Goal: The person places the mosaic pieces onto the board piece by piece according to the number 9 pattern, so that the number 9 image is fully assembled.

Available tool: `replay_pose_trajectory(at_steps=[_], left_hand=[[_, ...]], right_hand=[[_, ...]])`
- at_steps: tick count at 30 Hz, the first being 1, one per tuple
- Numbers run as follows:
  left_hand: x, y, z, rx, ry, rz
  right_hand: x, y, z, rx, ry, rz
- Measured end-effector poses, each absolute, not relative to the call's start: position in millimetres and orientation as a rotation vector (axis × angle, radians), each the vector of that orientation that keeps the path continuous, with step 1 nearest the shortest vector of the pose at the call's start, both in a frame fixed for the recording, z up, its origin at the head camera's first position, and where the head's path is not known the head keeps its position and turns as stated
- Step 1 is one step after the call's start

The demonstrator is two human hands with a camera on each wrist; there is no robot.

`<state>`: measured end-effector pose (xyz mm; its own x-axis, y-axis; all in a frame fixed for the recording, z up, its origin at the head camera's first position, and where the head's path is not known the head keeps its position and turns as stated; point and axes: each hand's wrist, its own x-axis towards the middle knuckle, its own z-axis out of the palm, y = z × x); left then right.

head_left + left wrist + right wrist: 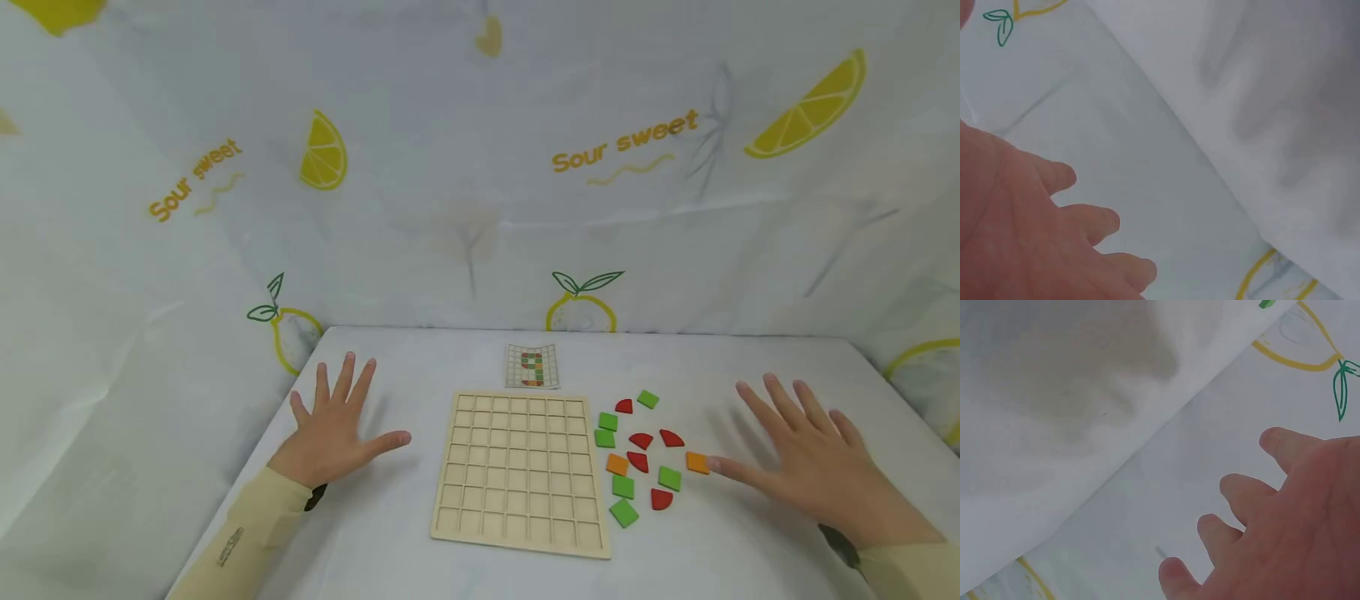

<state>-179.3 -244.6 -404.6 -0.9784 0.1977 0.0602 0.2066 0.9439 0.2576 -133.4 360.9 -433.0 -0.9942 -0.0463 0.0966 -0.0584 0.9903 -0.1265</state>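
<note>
My left hand [330,433], fingers spread and holding nothing, hovers left of a cream grid board [517,472] whose square cells are bare. On the other side, my right hand [813,462] is also spread and holds nothing; its thumb tip overlaps an orange square tile [697,462] in the head view. Between board and right hand lie several loose pieces: green square tiles [623,487], red quarter-round tiles [662,499] and another orange tile [617,465]. The wrist views show the left palm [1016,225] and right palm [1310,525] with fingers extended.
Behind the board lies a small pattern card [532,367] printed with a grid and coloured shapes. A white cloth covers the table [405,533]. A white curtain [420,233] with lemon prints hangs along the back and sides.
</note>
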Motion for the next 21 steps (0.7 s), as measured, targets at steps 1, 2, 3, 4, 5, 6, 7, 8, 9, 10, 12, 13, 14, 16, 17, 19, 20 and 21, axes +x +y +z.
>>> replay_pose_trajectory(at_steps=[1, 2, 3, 4, 5, 6, 7, 8, 9, 10, 12, 13, 14, 16, 17, 19, 20, 21], left_hand=[[-179.8, -242.7, -404.4, -0.328, -3.064, -0.434], [-180.2, -240.5, -404.3, -0.337, -3.064, -0.464], [-180.9, -238.3, -404.7, -0.347, -3.064, -0.496], [-181.9, -236.0, -405.8, -0.363, -3.059, -0.525], [-183.1, -233.4, -407.4, -0.383, -3.047, -0.547], [-183.8, -230.2, -408.1, -0.404, -3.035, -0.571], [-184.9, -227.0, -409.7, -0.422, -3.021, -0.601], [-185.8, -223.3, -410.9, -0.439, -3.006, -0.635], [-186.5, -219.2, -411.6, -0.451, -2.991, -0.666], [-187.1, -214.8, -412.2, -0.457, -2.980, -0.694], [-187.6, -204.7, -411.4, -0.451, -2.975, -0.762], [-188.2, -199.6, -411.4, -0.437, -2.975, -0.799], [-188.4, -194.3, -410.9, -0.419, -2.980, -0.826], [-189.5, -184.4, -411.0, -0.385, -2.994, -0.875], [-190.0, -179.7, -411.0, -0.365, -3.000, -0.906], [-190.9, -171.7, -412.0, -0.330, -3.010, -0.957], [-191.0, -168.5, -412.6, -0.318, -3.018, -0.971], [-190.9, -165.8, -413.6, -0.306, -3.023, -0.990]], right_hand=[[-134.9, 358.9, -431.1, 0.103, -3.046, 0.205], [-136.7, 355.8, -429.1, 0.124, -3.048, 0.215], [-139.0, 352.1, -427.4, 0.144, -3.050, 0.222], [-142.0, 347.6, -425.5, 0.160, -3.051, 0.223], [-144.9, 343.1, -423.7, 0.177, -3.053, 0.224], [-148.3, 338.4, -422.4, 0.194, -3.050, 0.220], [-152.0, 332.6, -420.1, 0.213, -3.050, 0.216], [-155.9, 326.8, -418.0, 0.233, -3.045, 0.219], [-159.9, 321.0, -416.0, 0.256, -3.042, 0.219], [-163.5, 315.2, -413.5, 0.281, -3.039, 0.222], [-170.1, 304.2, -409.1, 0.330, -3.039, 0.235], [-172.9, 298.4, -406.7, 0.353, -3.039, 0.241], [-176.2, 293.5, -406.2, 0.374, -3.037, 0.240], [-181.9, 284.8, -405.3, 0.410, -3.037, 0.231], [-184.6, 280.9, -405.4, 0.429, -3.034, 0.226], [-189.3, 273.7, -406.1, 0.458, -3.029, 0.225], [-191.7, 270.5, -406.7, 0.467, -3.033, 0.232], [-193.7, 267.4, -407.0, 0.476, -3.035, 0.243]])
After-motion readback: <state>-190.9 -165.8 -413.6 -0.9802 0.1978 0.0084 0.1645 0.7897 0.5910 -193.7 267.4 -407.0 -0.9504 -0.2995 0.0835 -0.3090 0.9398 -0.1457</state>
